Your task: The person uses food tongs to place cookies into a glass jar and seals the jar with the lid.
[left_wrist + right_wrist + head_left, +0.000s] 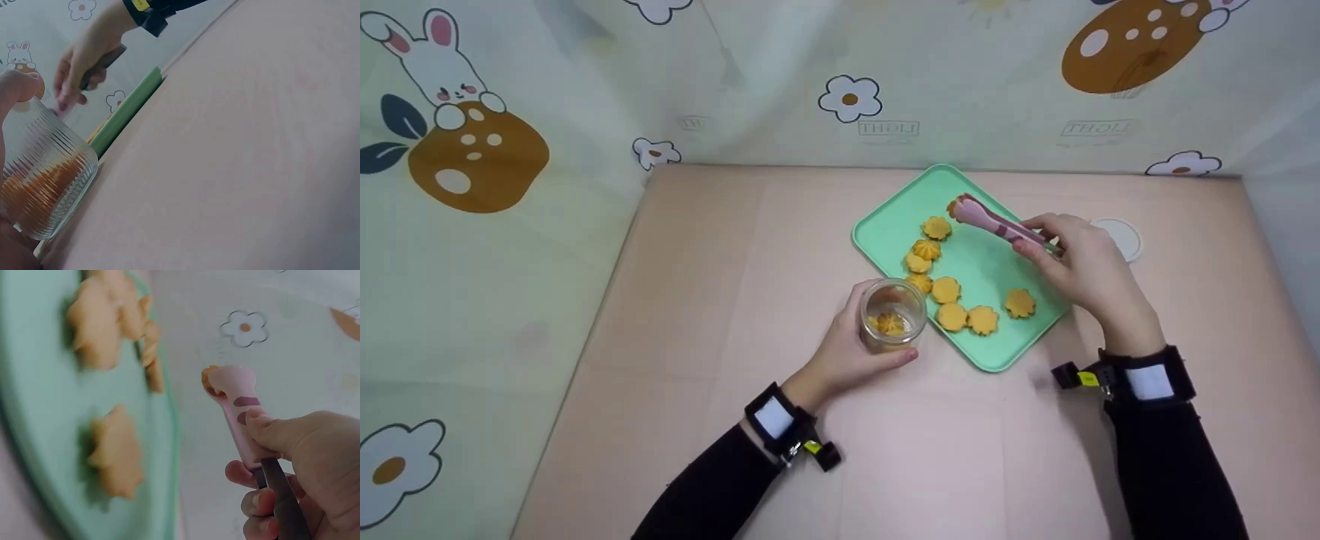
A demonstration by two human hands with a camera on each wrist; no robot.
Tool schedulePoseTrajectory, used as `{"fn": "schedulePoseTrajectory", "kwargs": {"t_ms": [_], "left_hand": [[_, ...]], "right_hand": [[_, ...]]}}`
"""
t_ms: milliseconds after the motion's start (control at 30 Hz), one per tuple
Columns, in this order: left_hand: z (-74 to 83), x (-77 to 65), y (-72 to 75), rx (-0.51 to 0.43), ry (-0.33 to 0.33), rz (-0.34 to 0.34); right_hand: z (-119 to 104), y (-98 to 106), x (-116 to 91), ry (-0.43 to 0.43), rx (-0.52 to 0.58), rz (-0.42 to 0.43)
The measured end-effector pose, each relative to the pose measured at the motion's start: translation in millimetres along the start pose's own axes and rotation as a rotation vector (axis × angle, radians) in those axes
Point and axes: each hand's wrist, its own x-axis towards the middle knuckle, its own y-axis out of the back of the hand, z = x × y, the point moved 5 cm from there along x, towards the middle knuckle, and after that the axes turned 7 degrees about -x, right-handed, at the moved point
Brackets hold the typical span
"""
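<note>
My left hand (847, 345) grips a ribbed clear glass jar (894, 311) at the near-left edge of the green tray (997, 358). Inside the jar lie a few yellow flower-shaped cookies (889, 324), also seen through the glass in the left wrist view. Over the far right part of the tray, my right hand (1084, 262) holds pink tongs (994, 217) with paw-shaped ends. Between the tong tips a cookie (210, 378) is pinched, raised above the tray. Several more cookies (946, 290) lie on the tray, mostly along its left side.
A round white lid (1117, 238) lies on the table behind my right hand. The light pink table (697, 262) ends at a patterned cloth (765, 82) at the back and left. One cookie (1020, 303) sits apart near the tray's right side.
</note>
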Motion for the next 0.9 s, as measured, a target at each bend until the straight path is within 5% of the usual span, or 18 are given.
{"fn": "schedulePoseTrajectory", "kwargs": {"t_ms": [233,500,900], "left_hand": [[-1.1,-0.8,0.5,0.011,0.005,0.004],[-2.1,-1.2,1.0,0.011,0.033,-0.001],[-1.1,-0.8,0.4,-0.007,0.036,0.000]], "right_hand": [[-40,22,-5,0.166,0.106,0.043],[-82,35,-19,0.527,0.260,-0.039],[-109,38,-33,0.513,-0.002,-0.122]]}}
